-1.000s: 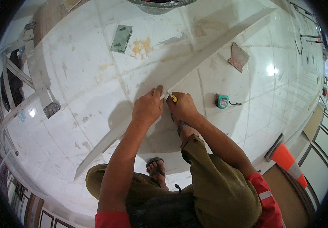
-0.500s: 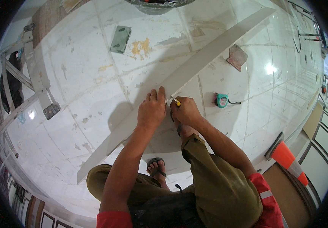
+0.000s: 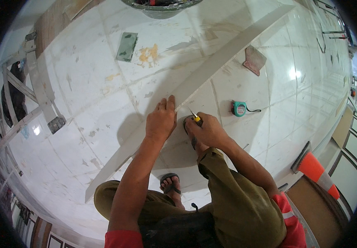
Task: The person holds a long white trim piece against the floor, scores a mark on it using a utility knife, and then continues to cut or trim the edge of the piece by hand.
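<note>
White tile floor (image 3: 87,74), w/ stains, runs all around. 1 long pale strip (image 3: 228,48) lies slantwise on it, from near L to far R. L hand (image 3: 161,118) lies on top of the strip abt. midway, fingers stretched out, gripping nothing. R hand (image 3: 209,130) is wrapped round 1 yellow cutter (image 3: 197,118), its tip near the strip but apart from it. On the R: 1 teal tape measure (image 3: 239,109), 1 red-brown scrap (image 3: 255,60) & 1 orange cone (image 3: 310,168). Far off: 1 green plate (image 3: 127,46) & 1 tub (image 3: 162,12).
</note>
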The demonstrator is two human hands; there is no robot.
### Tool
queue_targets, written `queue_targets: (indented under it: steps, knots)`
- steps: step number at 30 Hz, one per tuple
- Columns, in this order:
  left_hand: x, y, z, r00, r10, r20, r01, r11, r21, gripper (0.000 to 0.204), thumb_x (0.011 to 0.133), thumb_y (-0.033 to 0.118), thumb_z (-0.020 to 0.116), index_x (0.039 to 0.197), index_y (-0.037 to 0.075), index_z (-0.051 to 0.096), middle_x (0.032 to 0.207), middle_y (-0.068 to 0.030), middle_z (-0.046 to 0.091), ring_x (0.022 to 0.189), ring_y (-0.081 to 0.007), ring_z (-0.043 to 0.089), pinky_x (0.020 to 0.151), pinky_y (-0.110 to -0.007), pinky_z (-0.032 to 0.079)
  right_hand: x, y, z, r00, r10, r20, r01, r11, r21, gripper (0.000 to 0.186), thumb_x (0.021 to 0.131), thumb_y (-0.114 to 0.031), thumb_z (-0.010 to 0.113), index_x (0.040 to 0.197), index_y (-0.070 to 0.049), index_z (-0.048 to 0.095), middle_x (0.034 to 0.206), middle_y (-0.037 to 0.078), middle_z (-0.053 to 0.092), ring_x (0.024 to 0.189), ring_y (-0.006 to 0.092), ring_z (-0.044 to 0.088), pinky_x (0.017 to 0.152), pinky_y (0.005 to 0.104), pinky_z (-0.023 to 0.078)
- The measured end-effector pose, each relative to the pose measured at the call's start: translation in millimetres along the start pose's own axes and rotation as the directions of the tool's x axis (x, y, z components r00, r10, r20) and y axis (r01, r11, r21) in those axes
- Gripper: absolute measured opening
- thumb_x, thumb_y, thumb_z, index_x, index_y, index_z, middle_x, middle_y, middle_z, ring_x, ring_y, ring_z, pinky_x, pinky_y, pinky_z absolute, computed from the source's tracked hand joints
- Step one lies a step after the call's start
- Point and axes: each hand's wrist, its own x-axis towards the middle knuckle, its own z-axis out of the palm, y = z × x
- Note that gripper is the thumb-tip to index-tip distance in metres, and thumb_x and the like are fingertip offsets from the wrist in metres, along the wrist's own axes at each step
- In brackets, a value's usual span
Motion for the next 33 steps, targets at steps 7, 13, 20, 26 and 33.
queue_targets:
  steps: [7, 13, 20, 26, 33]
  knots:
    - [5, -6, -13, 0.999, -0.017, 0.032, 0.019, 0.999, -0.041, 0.050, 0.099, 0.023, 0.066, 0.144, 0.004, 0.057, 0.128, -0.0189, 0.072, 0.106, -0.0388, 0.075, 0.085, -0.049, 0.064, -3, 20, -9, 0.983, -0.179, -0.027, 0.174, 0.894, 0.413, 0.032, 0.108, -0.024, 0.060, 0.122, 0.003, 0.052, 0.090, 0.026, 0.069, 0.085, 0.0390, 0.071, 0.079, 0.0474, 0.055]
    - [6, -6, -29, 0.991, -0.091, 0.098, 0.098, 0.993, -0.069, 0.047, 0.100, 0.022, 0.066, 0.144, 0.008, 0.059, 0.128, -0.0185, 0.073, 0.101, -0.0394, 0.076, 0.087, -0.051, 0.062, 7, 29, -3, 0.986, -0.167, -0.010, 0.149, 0.852, 0.502, 0.031, 0.111, -0.024, 0.057, 0.129, 0.001, 0.054, 0.091, 0.017, 0.072, 0.082, 0.0283, 0.071, 0.076, 0.0430, 0.055]
    - [-7, -5, -35, 0.979, -0.119, 0.167, 0.150, 0.970, -0.191, 0.056, 0.101, 0.017, 0.064, 0.155, 0.012, 0.051, 0.138, -0.0223, 0.068, 0.124, -0.0410, 0.067, 0.103, -0.052, 0.055, 16, 36, -9, 0.979, -0.200, -0.039, 0.189, 0.815, 0.547, 0.033, 0.110, -0.026, 0.064, 0.121, 0.005, 0.059, 0.083, 0.007, 0.067, 0.076, 0.0151, 0.067, 0.069, 0.0332, 0.054]
    - [-27, 8, 12, 0.999, 0.034, 0.009, -0.034, 0.998, -0.062, 0.081, 0.094, 0.003, 0.064, 0.167, 0.010, 0.031, 0.163, -0.0317, 0.038, 0.149, -0.0507, 0.040, 0.123, -0.057, 0.036, 15, 45, -5, 0.987, 0.072, -0.144, 0.069, 0.617, 0.784, 0.027, 0.109, -0.026, 0.066, 0.118, -0.001, 0.063, 0.082, 0.000, 0.065, 0.068, 0.0070, 0.059, 0.061, 0.0254, 0.049]
    - [-33, 12, 22, 0.999, 0.046, -0.024, -0.045, 0.998, 0.032, 0.083, 0.092, 0.004, 0.063, 0.168, 0.012, 0.031, 0.165, -0.0334, 0.032, 0.152, -0.0524, 0.036, 0.121, -0.064, 0.037, 8, 67, -7, 0.977, 0.128, -0.170, 0.043, 0.663, 0.747, 0.021, 0.109, -0.021, 0.064, 0.117, -0.002, 0.062, 0.085, 0.002, 0.065, 0.070, 0.0103, 0.062, 0.065, 0.0274, 0.053]
